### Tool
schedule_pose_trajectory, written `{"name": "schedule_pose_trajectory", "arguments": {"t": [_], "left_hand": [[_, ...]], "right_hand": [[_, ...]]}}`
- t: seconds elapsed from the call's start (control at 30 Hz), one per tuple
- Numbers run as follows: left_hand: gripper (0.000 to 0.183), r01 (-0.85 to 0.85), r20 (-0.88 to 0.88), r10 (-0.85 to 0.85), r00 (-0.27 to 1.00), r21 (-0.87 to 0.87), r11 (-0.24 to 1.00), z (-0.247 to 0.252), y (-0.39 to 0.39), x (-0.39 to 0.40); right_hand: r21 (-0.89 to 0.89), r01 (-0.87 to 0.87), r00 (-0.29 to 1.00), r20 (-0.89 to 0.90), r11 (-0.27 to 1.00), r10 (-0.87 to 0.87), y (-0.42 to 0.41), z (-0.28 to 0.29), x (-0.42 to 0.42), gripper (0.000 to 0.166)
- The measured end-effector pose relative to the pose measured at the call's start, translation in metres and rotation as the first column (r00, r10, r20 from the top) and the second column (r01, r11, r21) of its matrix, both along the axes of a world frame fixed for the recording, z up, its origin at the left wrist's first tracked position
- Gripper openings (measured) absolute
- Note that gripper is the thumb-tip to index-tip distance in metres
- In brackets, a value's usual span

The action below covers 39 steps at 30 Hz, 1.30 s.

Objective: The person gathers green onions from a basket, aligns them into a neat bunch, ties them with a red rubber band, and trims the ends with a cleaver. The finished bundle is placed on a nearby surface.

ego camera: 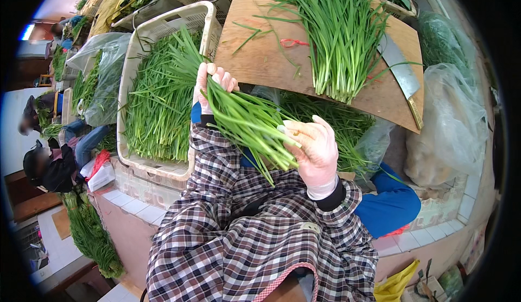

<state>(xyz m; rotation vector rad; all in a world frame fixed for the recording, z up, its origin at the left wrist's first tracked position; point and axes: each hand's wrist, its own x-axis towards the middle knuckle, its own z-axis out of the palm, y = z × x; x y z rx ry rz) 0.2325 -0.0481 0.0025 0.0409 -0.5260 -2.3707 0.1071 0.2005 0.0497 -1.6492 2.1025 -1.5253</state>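
My left hand, in a thin whitish glove, is closed around a bunch of garlic chives. The leaf tips fan out up and left over a white plastic crate. At the lower right end of the bunch my right hand, gloved too, pinches pale stem ends between thumb and fingers, with some other fingers spread. A larger pile of garlic chives lies on a wooden board ahead. Beside that pile rests a broad-bladed knife, its handle toward the board's near right corner.
The white plastic crate on the left holds many garlic chives. Loose greens lie below the board, near a clear plastic bag. A red tie lies on the board. Another person sits at far left, near bundled greens.
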Motion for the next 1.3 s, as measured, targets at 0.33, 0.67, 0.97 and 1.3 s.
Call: {"name": "schedule_pose_trajectory", "arguments": {"t": [0.33,0.67,0.97,1.3], "left_hand": [[0.017,-0.277,0.578,0.118,0.807,0.195,0.941,-0.018,0.004,-0.009],[0.025,-0.332,0.580,0.155,0.800,0.213,0.919,-0.025,0.001,-0.004],[0.030,-0.354,0.641,0.181,0.746,0.152,0.923,-0.032,-0.002,-0.012],[0.019,-0.152,0.488,0.003,0.873,0.266,0.952,-0.044,-0.019,0.009]], "right_hand": [[0.012,0.148,0.733,0.670,0.989,-0.118,-0.018,0.009,-0.013,0.013],[0.123,0.133,0.655,0.734,0.983,-0.181,0.055,-0.011,-0.073,0.025],[0.249,-0.155,0.760,0.649,0.956,-0.046,-0.025,-0.018,-0.051,0.023],[0.108,0.034,0.602,0.792,0.994,-0.107,0.024,-0.009,-0.088,0.017]]}}
